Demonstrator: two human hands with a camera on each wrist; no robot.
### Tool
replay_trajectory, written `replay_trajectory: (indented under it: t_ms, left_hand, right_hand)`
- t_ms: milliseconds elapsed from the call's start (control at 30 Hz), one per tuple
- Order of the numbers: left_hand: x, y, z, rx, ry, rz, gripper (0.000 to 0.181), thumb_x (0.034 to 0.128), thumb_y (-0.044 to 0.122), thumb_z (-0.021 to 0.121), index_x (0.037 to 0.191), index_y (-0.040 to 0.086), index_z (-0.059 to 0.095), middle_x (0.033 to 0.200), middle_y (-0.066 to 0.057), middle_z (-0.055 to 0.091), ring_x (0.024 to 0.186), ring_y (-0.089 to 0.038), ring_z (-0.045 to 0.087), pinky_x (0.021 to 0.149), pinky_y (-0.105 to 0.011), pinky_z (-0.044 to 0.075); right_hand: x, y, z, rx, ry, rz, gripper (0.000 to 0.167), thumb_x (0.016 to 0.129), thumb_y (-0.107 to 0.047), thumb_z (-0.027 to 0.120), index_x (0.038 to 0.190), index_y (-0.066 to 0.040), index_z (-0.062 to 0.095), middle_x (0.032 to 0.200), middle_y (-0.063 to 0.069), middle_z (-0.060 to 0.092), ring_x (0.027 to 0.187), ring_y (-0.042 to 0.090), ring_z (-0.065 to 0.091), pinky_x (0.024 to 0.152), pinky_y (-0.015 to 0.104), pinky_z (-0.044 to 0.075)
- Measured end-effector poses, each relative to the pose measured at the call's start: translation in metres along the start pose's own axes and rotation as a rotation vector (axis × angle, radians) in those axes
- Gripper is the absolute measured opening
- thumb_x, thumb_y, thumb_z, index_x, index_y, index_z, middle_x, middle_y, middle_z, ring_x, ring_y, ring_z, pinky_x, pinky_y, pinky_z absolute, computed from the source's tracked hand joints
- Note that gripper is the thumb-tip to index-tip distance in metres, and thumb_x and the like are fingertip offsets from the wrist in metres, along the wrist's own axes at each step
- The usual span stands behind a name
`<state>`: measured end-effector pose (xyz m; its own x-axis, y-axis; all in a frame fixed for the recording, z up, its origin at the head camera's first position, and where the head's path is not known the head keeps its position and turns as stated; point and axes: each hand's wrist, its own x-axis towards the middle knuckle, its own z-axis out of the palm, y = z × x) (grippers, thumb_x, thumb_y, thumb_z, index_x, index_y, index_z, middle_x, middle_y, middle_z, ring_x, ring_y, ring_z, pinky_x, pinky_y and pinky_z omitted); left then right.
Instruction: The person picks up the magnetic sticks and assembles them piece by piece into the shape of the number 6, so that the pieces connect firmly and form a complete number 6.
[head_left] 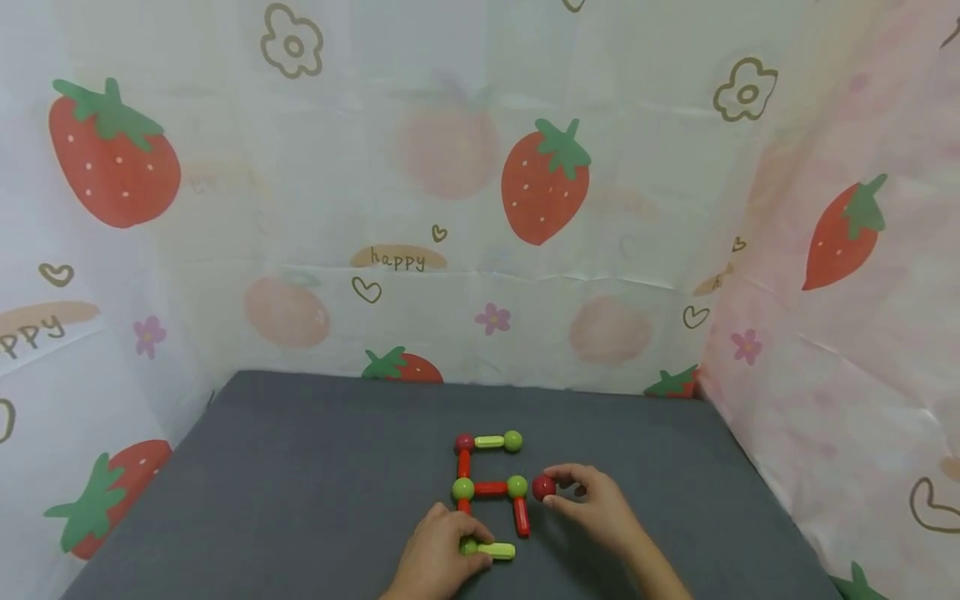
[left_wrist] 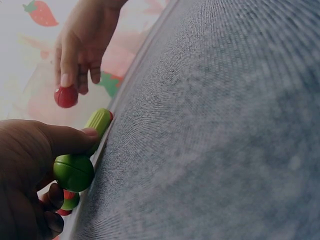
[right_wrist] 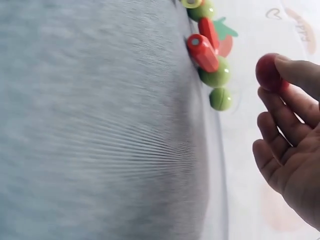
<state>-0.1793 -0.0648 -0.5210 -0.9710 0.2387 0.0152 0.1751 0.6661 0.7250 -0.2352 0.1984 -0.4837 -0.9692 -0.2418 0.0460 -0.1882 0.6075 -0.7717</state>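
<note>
Between thumb and fingertips my right hand [head_left: 602, 508] pinches a red ball [head_left: 543, 487], raised above the mat just right of a joined figure of balls and rods. At the figure's near left corner my left hand [head_left: 437, 548] grips a green ball [left_wrist: 73, 173]. From that ball a yellow-green rod [head_left: 498, 551] points right. Part of the left red rod [head_left: 464, 505] is hidden by the left fingers. Another red rod [head_left: 522, 517] runs toward me from the middle right green ball [head_left: 517, 487], its near end free.
At the figure's top, a second red ball [head_left: 465, 442] joins a yellow-green rod [head_left: 490, 442] ending in a green ball [head_left: 513, 441]. A dark grey mat [head_left: 315, 475] lies underneath. Strawberry-printed cloth [head_left: 420, 208] stands behind and at both sides.
</note>
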Motion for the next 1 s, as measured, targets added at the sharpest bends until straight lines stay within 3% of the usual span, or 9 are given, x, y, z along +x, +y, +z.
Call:
replay_trajectory:
  t_ms: [500,800,1000]
  left_hand:
    - [0.000,0.000,0.000,-0.011,-0.008,-0.011,0.015,0.0766,0.030,0.090,0.087,0.035,0.080,0.076,0.020,0.061,0.075,-0.010,0.043,0.064,-0.028,0.039]
    - [-0.001,0.001,-0.005,-0.025,-0.029,-0.025,0.015,0.0777,0.030,0.089,0.089,0.034,0.080,0.079,0.020,0.064,0.076,-0.010,0.043,0.066,-0.028,0.040]
    - [-0.001,0.001,-0.003,-0.029,-0.021,-0.014,0.015,0.0773,0.030,0.089,0.089,0.034,0.080,0.078,0.021,0.064,0.075,-0.010,0.043,0.065,-0.028,0.039]
  right_hand:
    - [-0.011,0.021,0.010,0.044,-0.128,-0.033,0.036,0.085,-0.041,0.083,0.116,-0.024,0.074,0.111,-0.007,0.071,0.105,0.019,0.062,0.090,0.038,0.049]
    - [-0.018,0.022,0.012,0.194,-0.298,-0.035,0.037,0.088,-0.035,0.081,0.120,-0.017,0.073,0.119,0.000,0.070,0.115,0.023,0.063,0.095,0.038,0.051]
    - [-0.023,0.022,0.014,0.189,-0.373,0.001,0.036,0.088,-0.032,0.082,0.119,-0.018,0.073,0.118,0.000,0.070,0.112,0.022,0.061,0.094,0.043,0.050]
